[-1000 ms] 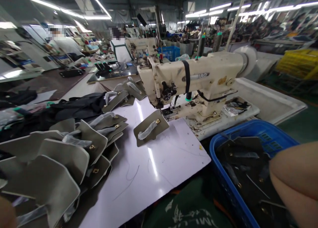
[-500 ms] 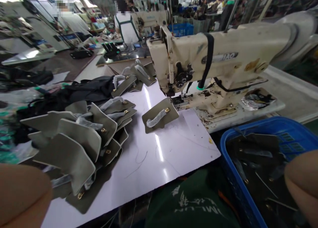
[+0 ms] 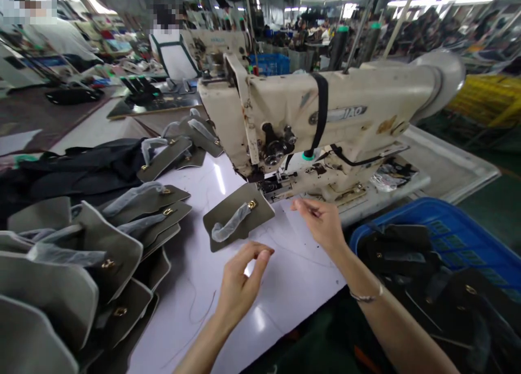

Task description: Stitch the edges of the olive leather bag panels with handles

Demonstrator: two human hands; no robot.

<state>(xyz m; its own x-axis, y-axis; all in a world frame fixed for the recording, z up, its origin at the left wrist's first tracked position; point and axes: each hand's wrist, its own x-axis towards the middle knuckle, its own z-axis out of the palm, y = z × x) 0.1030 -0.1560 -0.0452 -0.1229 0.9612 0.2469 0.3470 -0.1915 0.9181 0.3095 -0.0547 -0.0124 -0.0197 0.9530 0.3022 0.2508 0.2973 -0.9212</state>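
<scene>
A grey-olive bag panel [image 3: 226,204] with a film-wrapped strap [image 3: 228,228] and a gold buckle [image 3: 252,204] lies flat on the white tabletop, its far corner by the needle area of the sewing machine [image 3: 280,108]. My left hand [image 3: 243,281] hovers just in front of the panel's near edge, apart from it. Thumb and fingers curve with a gap between them, and nothing shows there. To the panel's right, beside the machine bed, is my right hand [image 3: 321,222]. Its fingers are curled together; whatever they may hold is hidden.
Stacked similar panels [image 3: 122,216] cover the left side, and several more [image 3: 179,146] lie behind the machine head. Black fabric [image 3: 81,170] sits at the back left. A blue basket [image 3: 459,227] of panels stands low at the right. Co-workers sit farther back.
Both my hands have come forward from the lower edges of the view to near the panel and machine. The view has shifted; the panel still lies by the machine.
</scene>
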